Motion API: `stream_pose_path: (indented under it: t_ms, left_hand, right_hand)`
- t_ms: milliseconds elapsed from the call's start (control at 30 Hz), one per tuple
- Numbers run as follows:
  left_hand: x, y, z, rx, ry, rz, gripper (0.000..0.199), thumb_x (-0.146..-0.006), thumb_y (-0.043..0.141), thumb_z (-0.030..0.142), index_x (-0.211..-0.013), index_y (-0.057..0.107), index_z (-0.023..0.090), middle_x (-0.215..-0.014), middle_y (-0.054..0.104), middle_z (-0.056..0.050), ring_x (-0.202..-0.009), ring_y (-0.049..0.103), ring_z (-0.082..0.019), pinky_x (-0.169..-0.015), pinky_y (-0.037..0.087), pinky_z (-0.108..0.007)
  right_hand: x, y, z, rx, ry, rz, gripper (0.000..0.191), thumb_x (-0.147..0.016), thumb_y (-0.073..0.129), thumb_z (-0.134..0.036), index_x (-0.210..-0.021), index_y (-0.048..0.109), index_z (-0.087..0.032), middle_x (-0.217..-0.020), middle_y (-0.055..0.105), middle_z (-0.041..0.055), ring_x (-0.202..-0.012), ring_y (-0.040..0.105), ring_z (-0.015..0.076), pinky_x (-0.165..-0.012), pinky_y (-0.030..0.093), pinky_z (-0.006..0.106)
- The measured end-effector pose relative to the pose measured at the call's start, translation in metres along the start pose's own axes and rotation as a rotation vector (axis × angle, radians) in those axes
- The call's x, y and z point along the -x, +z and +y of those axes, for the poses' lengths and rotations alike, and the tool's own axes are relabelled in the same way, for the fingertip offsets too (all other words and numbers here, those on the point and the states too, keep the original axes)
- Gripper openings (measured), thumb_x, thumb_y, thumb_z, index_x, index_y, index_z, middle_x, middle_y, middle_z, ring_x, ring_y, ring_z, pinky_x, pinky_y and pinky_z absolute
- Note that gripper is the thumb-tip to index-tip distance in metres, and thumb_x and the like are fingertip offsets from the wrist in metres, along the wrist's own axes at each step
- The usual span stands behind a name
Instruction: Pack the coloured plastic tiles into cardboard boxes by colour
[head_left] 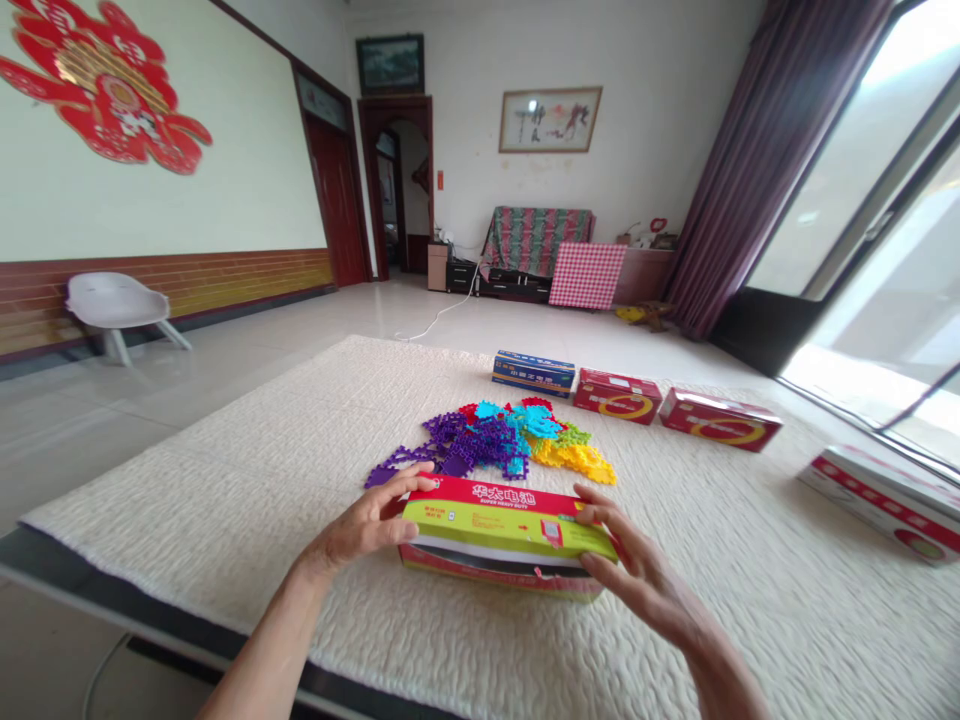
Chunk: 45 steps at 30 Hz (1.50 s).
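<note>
A red and yellow-green battery box lies lengthwise in front of me on a cream quilted cover. Its lid stands slightly up at the near side, and a dark gap shows beneath it. Around the lid's left end, my left hand is closed, thumb on the near edge. My right hand grips the opposite end the same way. Just beyond the box is a heap of toothed plastic pieces: purple ones on the left, light blue ones in the middle, yellow ones on the right. The box's inside is hidden.
Behind the heap stand a blue box and two red boxes. A red and white box lies at the far right. The quilted cover ends at a dark edge on the near left. A white chair stands by the wall.
</note>
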<state>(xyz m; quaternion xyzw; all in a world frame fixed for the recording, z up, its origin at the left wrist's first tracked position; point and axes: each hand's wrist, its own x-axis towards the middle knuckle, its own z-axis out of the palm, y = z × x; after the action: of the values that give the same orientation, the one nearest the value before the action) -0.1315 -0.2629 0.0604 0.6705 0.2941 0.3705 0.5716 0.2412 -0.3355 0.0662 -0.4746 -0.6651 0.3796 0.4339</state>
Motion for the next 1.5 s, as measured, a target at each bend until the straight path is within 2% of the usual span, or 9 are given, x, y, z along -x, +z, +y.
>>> stream_pose_path:
  t_ms: [300,533,733,900,1067,1167,1267,1367,1500]
  left_hand:
    - [-0.005,0.001,-0.004,-0.096,0.016,0.045,0.039,-0.08,0.064,0.035,-0.118,0.06,0.026,-0.15,0.032,-0.006,-0.139,0.024,-0.028,-0.112,0.023,-0.044]
    - [-0.003,-0.001,-0.008,-0.048,0.019,0.0,0.04,-0.071,0.072,0.032,-0.11,0.064,0.025,-0.151,0.029,-0.007,-0.138,0.025,-0.032,-0.11,0.026,-0.047]
    - [-0.007,0.0,-0.008,-0.19,-0.014,0.049,0.023,-0.078,0.064,0.034,-0.098,0.068,0.023,-0.148,0.036,-0.007,-0.137,0.026,-0.031,-0.111,0.022,-0.048]
    - [-0.012,0.004,-0.013,-0.184,-0.026,0.121,0.016,-0.076,0.063,0.026,-0.09,0.069,0.023,-0.144,0.041,-0.008,-0.135,0.032,-0.03,-0.108,0.027,-0.047]
    - [-0.012,0.009,-0.008,-0.195,-0.033,0.154,0.015,-0.076,0.064,0.029,-0.088,0.07,0.022,-0.143,0.044,-0.008,-0.135,0.033,-0.031,-0.11,0.023,-0.048]
    - [-0.009,0.008,-0.005,-0.198,-0.014,0.127,0.027,-0.077,0.064,0.037,-0.101,0.069,0.025,-0.145,0.041,-0.008,-0.137,0.029,-0.031,-0.112,0.02,-0.046]
    - [-0.004,0.002,-0.007,-0.144,0.0,0.03,0.056,-0.071,0.07,0.048,-0.122,0.059,0.028,-0.151,0.03,-0.007,-0.14,0.021,-0.032,-0.113,0.02,-0.047]
    - [0.001,-0.003,-0.008,-0.14,0.017,-0.019,0.087,-0.06,0.08,0.046,-0.137,0.044,0.029,-0.155,0.02,-0.007,-0.142,0.011,-0.034,-0.114,0.015,-0.049]
    - [-0.001,-0.001,0.003,-0.035,-0.025,-0.013,0.102,-0.065,0.079,0.031,-0.147,0.019,0.035,-0.154,0.025,-0.007,-0.138,0.027,-0.033,-0.11,0.027,-0.048]
  right_hand:
    - [-0.002,0.003,0.001,0.089,-0.048,0.017,0.028,-0.08,0.064,-0.034,-0.107,0.06,-0.027,-0.147,0.034,0.0071,-0.133,0.036,0.0272,-0.104,0.039,0.044]
    - [0.0,0.005,-0.001,0.068,-0.041,0.024,0.027,-0.077,0.067,-0.035,-0.102,0.063,-0.027,-0.147,0.035,0.0052,-0.132,0.037,0.0288,-0.101,0.043,0.043]
    - [0.001,0.001,0.0,0.208,-0.067,0.006,0.027,-0.074,0.069,-0.034,-0.099,0.064,-0.027,-0.148,0.035,0.0053,-0.132,0.036,0.0302,-0.106,0.036,0.046]
    - [0.002,0.0,-0.002,0.246,-0.09,-0.012,0.036,-0.064,0.076,-0.03,-0.099,0.065,-0.028,-0.143,0.041,0.0056,-0.128,0.041,0.0285,-0.102,0.042,0.039]
    - [0.002,0.003,-0.002,0.302,-0.12,0.003,0.028,-0.067,0.069,-0.022,-0.094,0.062,-0.026,-0.139,0.044,0.0063,-0.124,0.047,0.0258,-0.095,0.047,0.033]
    - [0.001,0.002,-0.001,0.33,-0.141,-0.005,0.027,-0.07,0.066,-0.02,-0.095,0.06,-0.026,-0.136,0.046,0.0069,-0.119,0.051,0.0248,-0.089,0.05,0.031]
    - [0.0,-0.001,-0.001,0.325,-0.132,-0.026,0.029,-0.071,0.065,-0.018,-0.097,0.059,-0.027,-0.137,0.044,0.0073,-0.117,0.052,0.0254,-0.087,0.052,0.032]
    - [-0.002,-0.007,-0.003,0.313,-0.108,-0.049,0.027,-0.073,0.065,-0.022,-0.1,0.058,-0.027,-0.139,0.042,0.0077,-0.118,0.051,0.0269,-0.088,0.052,0.034]
    - [-0.012,-0.012,-0.006,0.31,-0.096,-0.061,0.026,-0.075,0.066,-0.029,-0.1,0.058,-0.029,-0.14,0.041,0.0069,-0.12,0.048,0.0291,-0.091,0.05,0.039]
